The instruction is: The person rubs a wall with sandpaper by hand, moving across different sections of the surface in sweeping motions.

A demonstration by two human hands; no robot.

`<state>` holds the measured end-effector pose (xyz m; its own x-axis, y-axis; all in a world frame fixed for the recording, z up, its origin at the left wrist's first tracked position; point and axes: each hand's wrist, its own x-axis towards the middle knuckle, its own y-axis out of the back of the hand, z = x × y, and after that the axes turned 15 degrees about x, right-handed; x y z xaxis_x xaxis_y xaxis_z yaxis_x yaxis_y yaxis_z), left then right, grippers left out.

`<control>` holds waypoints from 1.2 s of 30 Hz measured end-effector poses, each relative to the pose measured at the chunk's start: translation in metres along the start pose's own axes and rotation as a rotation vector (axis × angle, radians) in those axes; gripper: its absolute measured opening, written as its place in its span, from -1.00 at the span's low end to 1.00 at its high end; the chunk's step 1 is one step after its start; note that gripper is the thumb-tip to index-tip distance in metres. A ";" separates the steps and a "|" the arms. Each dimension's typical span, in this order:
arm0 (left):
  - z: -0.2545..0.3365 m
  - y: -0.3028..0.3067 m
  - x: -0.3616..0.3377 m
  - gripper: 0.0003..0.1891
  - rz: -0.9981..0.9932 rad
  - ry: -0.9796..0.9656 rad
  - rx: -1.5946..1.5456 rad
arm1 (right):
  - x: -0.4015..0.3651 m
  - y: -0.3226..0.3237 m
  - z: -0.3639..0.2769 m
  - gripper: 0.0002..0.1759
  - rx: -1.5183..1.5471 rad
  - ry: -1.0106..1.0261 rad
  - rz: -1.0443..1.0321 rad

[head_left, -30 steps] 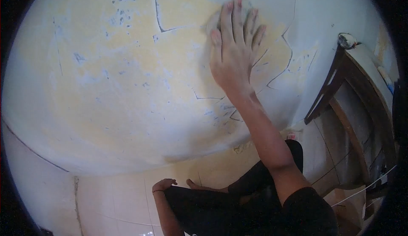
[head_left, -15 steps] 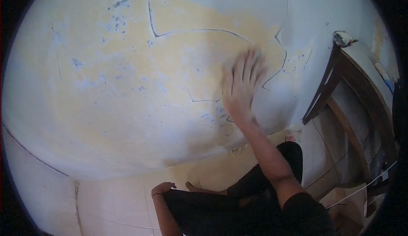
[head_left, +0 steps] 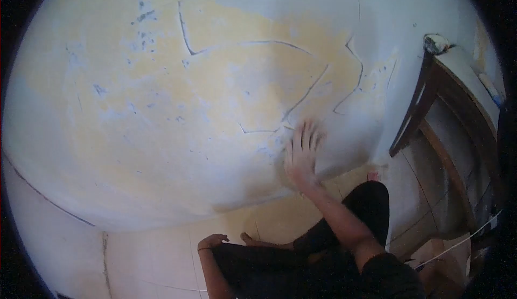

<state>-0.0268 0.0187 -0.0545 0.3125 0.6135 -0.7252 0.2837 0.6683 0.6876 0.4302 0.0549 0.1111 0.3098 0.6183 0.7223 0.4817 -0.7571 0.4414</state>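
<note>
My right hand (head_left: pixel 302 156) lies flat against the wall (head_left: pixel 215 153), fingers stretched and a little apart, the tips blurred by motion. Whether anything thin is under the palm is hidden. Around it, the wall shows worn yellow patches over pale blue-white paint, with dark grooves or cracks; one long crack (head_left: pixel 307 91) runs up and right from just above my fingers. My left hand (head_left: pixel 213 240) rests on my left knee in black cloth, holding nothing visible, its fingers loosely extended.
A dark wooden frame (head_left: pixel 417 102) leans by the wall at right, with a crumpled pale object (head_left: pixel 436 43) at its top corner. A thin white cord (head_left: pixel 458 240) crosses at lower right. A small red-and-white packet (head_left: pixel 373 175) sits at the wall's foot. Pale tiles (head_left: pixel 156 256) cover the floor.
My right hand has slid down the wall, uncovering the long crack it was over. My left hand stays on the knee. The view has shifted slightly.
</note>
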 end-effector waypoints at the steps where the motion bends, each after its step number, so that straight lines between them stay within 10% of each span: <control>1: 0.004 0.007 -0.003 -0.60 -0.029 -0.018 -0.002 | 0.044 0.037 -0.025 -0.32 -0.181 0.069 -0.306; 3: 0.008 0.007 -0.003 -0.61 -0.065 -0.021 -0.046 | 0.119 0.062 -0.061 -0.33 0.000 0.138 0.200; 8: 0.002 0.007 0.004 -0.61 0.018 -0.026 0.035 | 0.174 0.083 -0.086 -0.35 -0.002 0.277 0.374; 15: 0.015 0.013 -0.009 -0.59 -0.059 0.098 -0.186 | -0.075 -0.039 0.043 -0.32 -0.081 0.073 -0.101; 26: 0.011 0.018 0.000 -0.59 -0.106 0.045 -0.077 | 0.182 0.090 -0.088 -0.38 -0.019 0.242 0.407; 33: 0.034 0.028 -0.021 -0.54 -0.060 0.113 -0.113 | -0.064 -0.030 0.040 -0.35 -0.041 -0.002 -0.172; 36: 0.025 0.025 -0.021 -0.55 -0.010 0.023 0.026 | -0.022 -0.005 0.007 -0.32 -0.173 0.120 0.015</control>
<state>-0.0039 0.0123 -0.0213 0.2888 0.6163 -0.7326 0.3107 0.6634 0.6807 0.4269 0.0465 0.0893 0.2108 0.5851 0.7831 0.3264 -0.7972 0.5078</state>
